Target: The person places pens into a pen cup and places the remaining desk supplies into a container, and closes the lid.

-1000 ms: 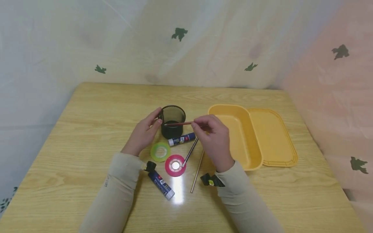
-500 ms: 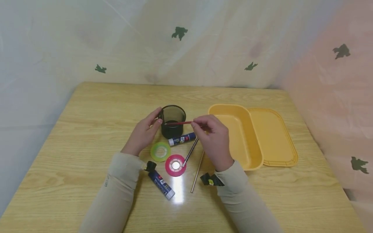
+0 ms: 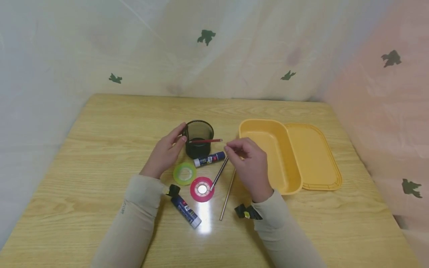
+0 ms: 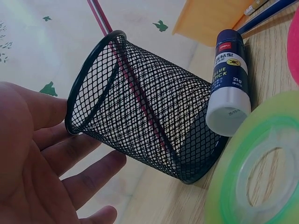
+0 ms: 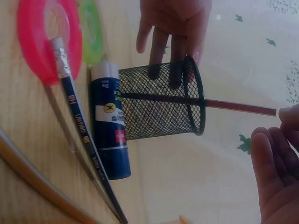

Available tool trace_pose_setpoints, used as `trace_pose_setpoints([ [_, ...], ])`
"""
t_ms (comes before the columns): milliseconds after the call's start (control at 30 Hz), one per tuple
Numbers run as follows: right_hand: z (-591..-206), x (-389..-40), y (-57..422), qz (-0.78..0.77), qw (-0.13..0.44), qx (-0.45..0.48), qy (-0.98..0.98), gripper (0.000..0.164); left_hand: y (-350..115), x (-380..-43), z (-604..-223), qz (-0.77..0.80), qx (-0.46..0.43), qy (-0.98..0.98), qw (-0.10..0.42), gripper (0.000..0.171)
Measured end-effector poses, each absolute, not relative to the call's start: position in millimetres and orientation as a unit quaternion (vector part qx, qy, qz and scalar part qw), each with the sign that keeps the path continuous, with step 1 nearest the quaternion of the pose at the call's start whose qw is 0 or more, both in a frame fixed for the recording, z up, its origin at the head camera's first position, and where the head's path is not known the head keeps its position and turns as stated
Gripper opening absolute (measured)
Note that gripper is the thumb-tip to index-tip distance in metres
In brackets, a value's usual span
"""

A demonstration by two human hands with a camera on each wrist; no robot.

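Observation:
My left hand (image 3: 165,154) holds the near-left side of a black mesh pen holder (image 4: 154,107) at its rim; the holder stands upright on the table. A red striped pencil (image 5: 240,107) leans inside the holder, its upper end sticking out past the rim toward the right. My right hand (image 3: 249,163) is just beside that end, fingers loosely bent, with a small gap and nothing between them. Next to the holder's base lies a blue and white glue stick (image 3: 209,159). Nearer are a green tape roll (image 3: 185,174) and a pink tape roll (image 3: 193,195).
A dark pencil (image 5: 84,126) rests with its eraser end on the pink roll. A thin rod (image 3: 228,195) lies right of it. Another glue stick (image 3: 186,212) is near my left sleeve. At right stand a yellow tub (image 3: 296,167) and its flat lid (image 3: 315,156).
My right hand has let go of the red pencil and moved slightly right and down from its end. The pencil stays leaning in the holder. My left hand has hardly moved.

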State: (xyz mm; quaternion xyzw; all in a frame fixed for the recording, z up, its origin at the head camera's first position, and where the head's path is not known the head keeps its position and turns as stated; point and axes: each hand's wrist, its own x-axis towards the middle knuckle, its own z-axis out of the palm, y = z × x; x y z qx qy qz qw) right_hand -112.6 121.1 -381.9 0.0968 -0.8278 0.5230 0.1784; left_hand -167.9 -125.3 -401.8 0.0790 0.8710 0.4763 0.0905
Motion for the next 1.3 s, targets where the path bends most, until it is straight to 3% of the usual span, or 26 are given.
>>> trace_pose_setpoints([
  [1133, -405, -71, 103, 0.456, -0.015, 0.111, -0.883, 0.02, -126, -170, -404, 0.482, 0.083, 0.868, 0.088, 0.054],
  [1300, -408, -70, 102, 0.426, -0.071, 0.112, -0.895, 0.018, -126, -171, -405, 0.484, 0.085, 0.867, 0.086, 0.054],
])
